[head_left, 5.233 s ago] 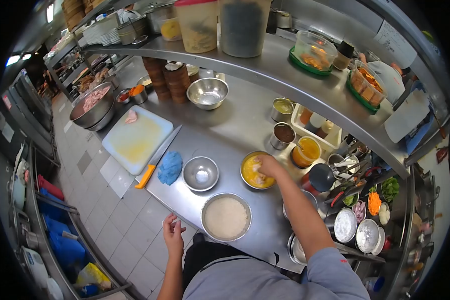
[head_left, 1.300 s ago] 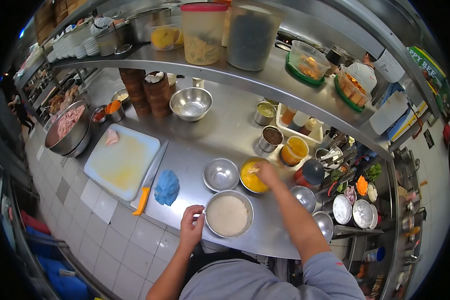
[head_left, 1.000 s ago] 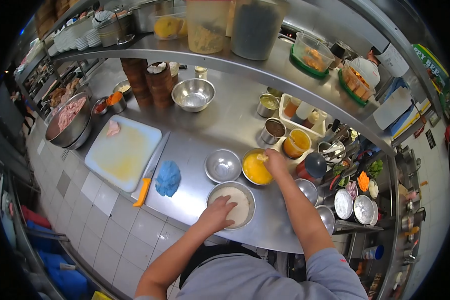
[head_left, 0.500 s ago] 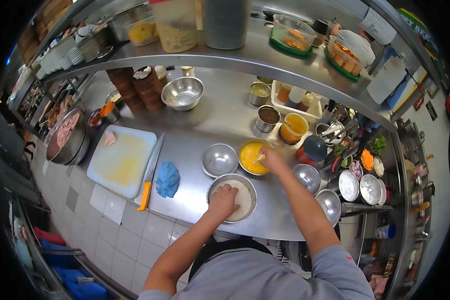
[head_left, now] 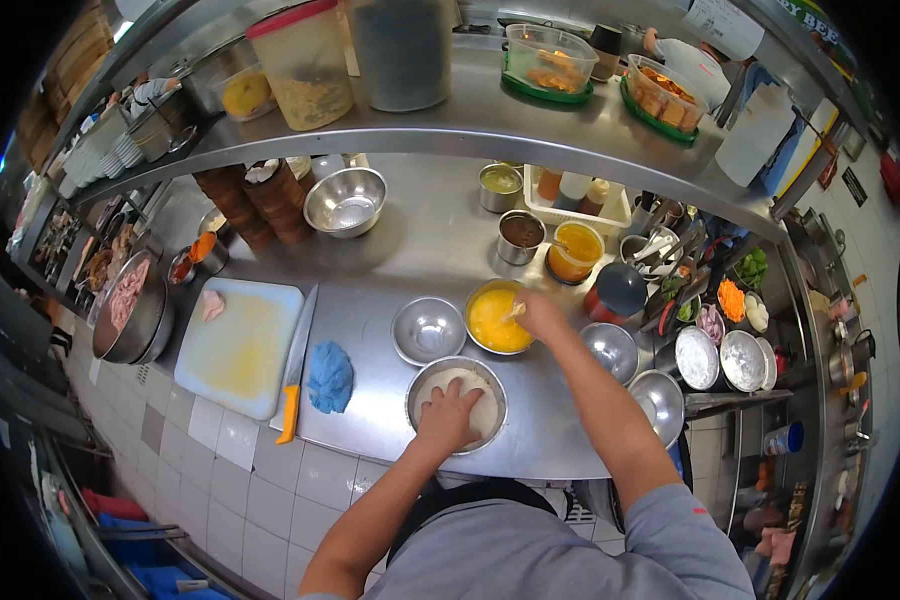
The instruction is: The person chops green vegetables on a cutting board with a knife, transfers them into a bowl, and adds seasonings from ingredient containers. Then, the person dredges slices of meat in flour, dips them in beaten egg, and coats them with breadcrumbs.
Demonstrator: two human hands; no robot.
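My left hand rests in a steel bowl of pale, flour-like crumbs. Its fingers are spread, with no held thing visible. Over the neighbouring bowl of beaten yellow egg, my right hand pinches a small pale-yellow food piece at the bowl's right side. What kind of food it is, I cannot tell. An empty steel bowl stands left of the egg. Two more steel bowls sit beyond my right forearm.
A white cutting board with a scrap of meat, an orange-handled knife and a crumpled blue cloth lie to the left. Raw meat strips fill a bowl farther left. A steel shelf bearing containers crosses above the table.
The view has shifted slightly. My left hand's fingers have spread wider in the crumbs. My right hand keeps its pinch at the egg bowl.
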